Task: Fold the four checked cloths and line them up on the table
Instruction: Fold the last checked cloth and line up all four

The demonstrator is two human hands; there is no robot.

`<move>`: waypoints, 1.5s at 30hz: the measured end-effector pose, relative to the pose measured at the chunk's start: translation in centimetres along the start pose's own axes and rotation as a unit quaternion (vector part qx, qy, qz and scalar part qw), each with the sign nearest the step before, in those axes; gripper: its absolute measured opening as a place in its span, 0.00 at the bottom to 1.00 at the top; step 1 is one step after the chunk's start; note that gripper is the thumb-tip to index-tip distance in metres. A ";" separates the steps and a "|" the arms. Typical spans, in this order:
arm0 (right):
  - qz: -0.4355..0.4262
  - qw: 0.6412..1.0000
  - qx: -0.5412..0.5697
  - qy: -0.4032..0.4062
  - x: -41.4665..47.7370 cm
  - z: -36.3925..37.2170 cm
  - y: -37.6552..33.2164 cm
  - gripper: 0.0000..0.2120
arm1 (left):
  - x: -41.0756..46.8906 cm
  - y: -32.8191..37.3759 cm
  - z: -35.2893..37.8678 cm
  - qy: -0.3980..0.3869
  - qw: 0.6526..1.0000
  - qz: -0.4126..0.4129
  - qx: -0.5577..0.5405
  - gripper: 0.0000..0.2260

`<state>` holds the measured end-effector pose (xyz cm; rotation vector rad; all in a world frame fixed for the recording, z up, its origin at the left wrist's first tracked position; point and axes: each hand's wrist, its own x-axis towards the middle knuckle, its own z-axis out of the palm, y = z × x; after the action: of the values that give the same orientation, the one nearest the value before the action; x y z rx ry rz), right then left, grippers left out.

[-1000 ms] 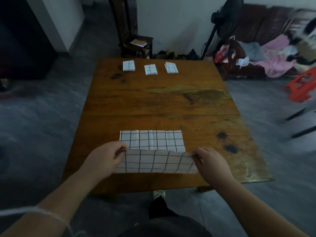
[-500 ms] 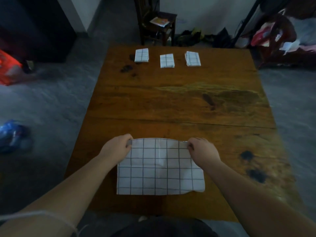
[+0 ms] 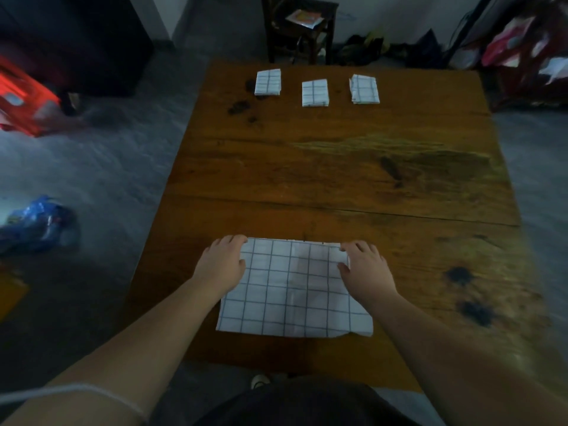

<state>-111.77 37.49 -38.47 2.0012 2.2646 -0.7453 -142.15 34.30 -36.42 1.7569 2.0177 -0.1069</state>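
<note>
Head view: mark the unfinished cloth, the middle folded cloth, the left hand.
unfinished cloth [image 3: 295,290], head view, centre.
middle folded cloth [image 3: 315,93], head view, centre.
left hand [image 3: 222,265], head view, back.

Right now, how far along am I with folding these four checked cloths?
Done: three folded cloths sit in a row along the far edge of the table. In hand: the fourth cloth, apparently folded once, lies near you, left hand and right hand holding its far corners. Left: fold it smaller and add it to the row.
</note>
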 end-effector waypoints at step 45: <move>-0.164 0.985 -0.010 -0.044 -13.5 6.7 -0.3 0.28 | -13.7 5.8 13.2 -0.047 0.985 0.146 0.082 0.31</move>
<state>-111.63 22.45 -39.86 1.5687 2.5677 -0.8077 -131.70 18.16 -41.49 2.0890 1.7048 -0.2628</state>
